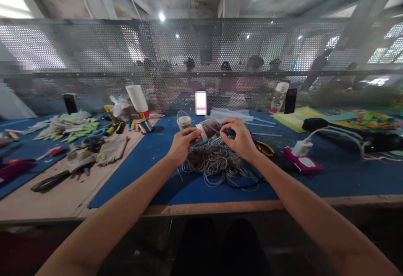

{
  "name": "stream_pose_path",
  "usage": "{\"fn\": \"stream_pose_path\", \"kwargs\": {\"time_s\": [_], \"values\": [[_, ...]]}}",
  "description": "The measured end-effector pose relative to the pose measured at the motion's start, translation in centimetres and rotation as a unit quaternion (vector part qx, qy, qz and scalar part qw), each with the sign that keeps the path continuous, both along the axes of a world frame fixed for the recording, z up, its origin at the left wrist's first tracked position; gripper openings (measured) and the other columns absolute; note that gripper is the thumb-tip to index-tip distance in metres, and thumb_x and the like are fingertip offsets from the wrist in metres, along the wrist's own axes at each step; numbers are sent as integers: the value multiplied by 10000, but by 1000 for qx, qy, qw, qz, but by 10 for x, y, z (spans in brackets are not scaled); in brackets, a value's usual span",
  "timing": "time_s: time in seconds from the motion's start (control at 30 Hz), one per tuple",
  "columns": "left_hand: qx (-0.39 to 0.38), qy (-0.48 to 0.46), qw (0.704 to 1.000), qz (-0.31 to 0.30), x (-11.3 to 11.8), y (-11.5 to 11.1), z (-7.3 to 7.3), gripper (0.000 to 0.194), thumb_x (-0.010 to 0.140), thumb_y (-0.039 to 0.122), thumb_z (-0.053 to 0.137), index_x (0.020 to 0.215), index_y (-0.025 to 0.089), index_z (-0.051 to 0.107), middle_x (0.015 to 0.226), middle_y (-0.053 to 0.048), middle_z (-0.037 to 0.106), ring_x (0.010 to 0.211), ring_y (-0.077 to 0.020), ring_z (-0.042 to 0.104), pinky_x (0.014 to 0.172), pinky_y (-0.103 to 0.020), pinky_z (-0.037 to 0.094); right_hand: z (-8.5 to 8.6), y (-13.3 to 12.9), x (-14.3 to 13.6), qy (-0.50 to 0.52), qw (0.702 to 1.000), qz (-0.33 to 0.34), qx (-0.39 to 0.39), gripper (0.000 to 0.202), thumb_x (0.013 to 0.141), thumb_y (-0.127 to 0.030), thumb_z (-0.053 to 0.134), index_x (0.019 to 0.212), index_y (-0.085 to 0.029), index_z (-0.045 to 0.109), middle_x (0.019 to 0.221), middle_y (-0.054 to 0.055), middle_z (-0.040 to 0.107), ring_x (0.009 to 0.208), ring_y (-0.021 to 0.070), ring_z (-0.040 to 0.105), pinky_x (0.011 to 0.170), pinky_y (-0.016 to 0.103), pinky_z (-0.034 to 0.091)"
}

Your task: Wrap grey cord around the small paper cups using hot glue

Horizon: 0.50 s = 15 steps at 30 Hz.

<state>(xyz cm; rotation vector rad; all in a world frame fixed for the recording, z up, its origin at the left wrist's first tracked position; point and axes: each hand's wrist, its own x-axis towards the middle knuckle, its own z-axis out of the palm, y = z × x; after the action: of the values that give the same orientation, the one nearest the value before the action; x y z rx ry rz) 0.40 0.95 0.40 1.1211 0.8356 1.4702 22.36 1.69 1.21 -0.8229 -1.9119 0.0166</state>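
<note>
A white paper cup [206,130] lies tilted on its side between my hands, much of its wall covered by wound grey-brown cord. My left hand [183,145] grips the cup's white end with thumb and fingers. At the other end, my right hand [238,138] is closed in a pinch on a strand of the cord [215,130], close against the cup. Below both hands a loose tangled heap of grey cord [217,160] rests on the blue mat [135,183]. Just behind my left hand stands a small cord-covered basket [184,121] with a raised handle.
A stack of paper cups [137,100] leans on a metal can at left. Work gloves [111,150] and black-handled shears [50,181] lie nearer. To the right are yellow-handled scissors [264,148], a purple socket block with a charger [302,160] and a black glue gun [317,124]. A perforated screen stands behind.
</note>
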Motion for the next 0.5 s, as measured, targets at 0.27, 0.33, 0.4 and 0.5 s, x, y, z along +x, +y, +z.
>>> {"fn": "stream_pose_path", "kwargs": {"time_s": [0.27, 0.33, 0.4, 0.5], "values": [[-3, -10, 1000, 15, -1, -2, 4, 274, 606, 292, 880, 799, 151, 745, 722, -11, 663, 702, -113, 608, 682, -242, 471, -4, 4, 3, -4, 999, -2, -54, 42, 863, -249, 587, 904, -242, 590, 1127, 75, 658, 1122, 258, 588, 997, 473, 439], [4, 3, 1000, 12, -1, -2, 3, 279, 613, 304, 878, 807, 152, 747, 741, -16, 673, 718, -120, 614, 692, -246, 474, -2, 5, 4, 43, 995, 6, -94, 149, 899, -323, 572, 1019, -237, 589, 1115, 84, 664, 1089, 245, 609, 993, 456, 453], [15, 17, 1000, 6, -1, -2, 2, 284, 622, 319, 876, 816, 154, 752, 758, -22, 682, 727, -126, 615, 702, -252, 479, -1, 6, 4, 91, 985, 29, -143, 286, 916, -415, 571, 1133, -229, 573, 1150, 92, 668, 1091, 231, 624, 999, 430, 464], [29, 33, 999, -6, 0, -2, -1, 267, 643, 320, 869, 824, 159, 757, 760, -23, 688, 715, -126, 609, 711, -261, 483, -2, 9, 3, 121, 964, 74, -224, 465, 904, -517, 586, 1263, -225, 536, 1268, 105, 646, 1177, 224, 609, 1027, 401, 460]]}}
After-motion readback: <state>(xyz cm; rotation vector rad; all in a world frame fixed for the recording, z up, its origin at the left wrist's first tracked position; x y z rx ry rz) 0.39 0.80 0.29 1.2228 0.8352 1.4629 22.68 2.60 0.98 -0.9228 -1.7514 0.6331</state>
